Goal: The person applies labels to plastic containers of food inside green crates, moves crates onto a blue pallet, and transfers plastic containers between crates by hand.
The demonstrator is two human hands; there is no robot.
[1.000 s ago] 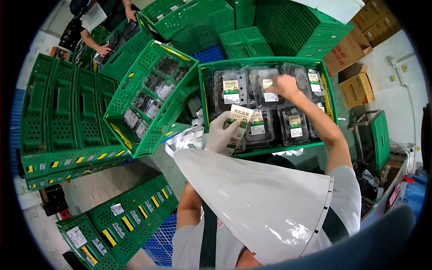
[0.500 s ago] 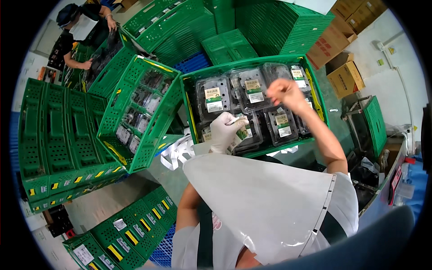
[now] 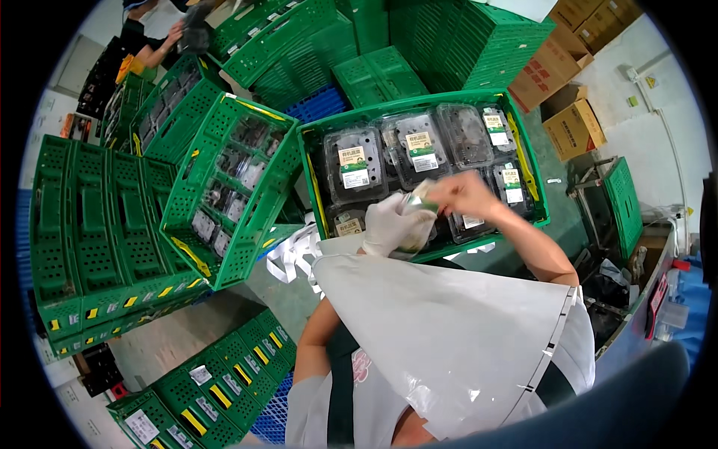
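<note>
1. My left hand (image 3: 393, 224), in a white glove, is closed around a small stack of labels (image 3: 413, 217), held just above the near rim of the green crate (image 3: 426, 105) in front of me.
2. My right hand (image 3: 458, 193), bare, meets the left one at the top of the stack; its fingers pinch at a label's edge. Whether a label has already come free I cannot tell, as the hand is blurred.
3. Clear lidded trays of dark produce (image 3: 354, 163) fill the crate in two rows. Most of the back row carry a green-and-white sticker on the lid; one tray, right of the middle, shows none that I can see. The near row is partly hidden by my hands.
4. Judgement: to do this step well, I should peel one label cleanly with the bare fingertips, keep the gloved grip steady so the stack does not fan out, and press each sticker flat and centred on a lid, matching those already placed.
5. A white plastic apron (image 3: 449, 329) hangs from my chest and hides the crate's near wall.
6. To my left a tilted green crate (image 3: 224, 194) holds more clear trays, leaning on a stack of folded green crates (image 3: 82, 239).
7. Beyond, more green crates are piled; cardboard boxes (image 3: 572, 127) stand at the right, and another person's arm (image 3: 153, 52) works at the far left.
</note>
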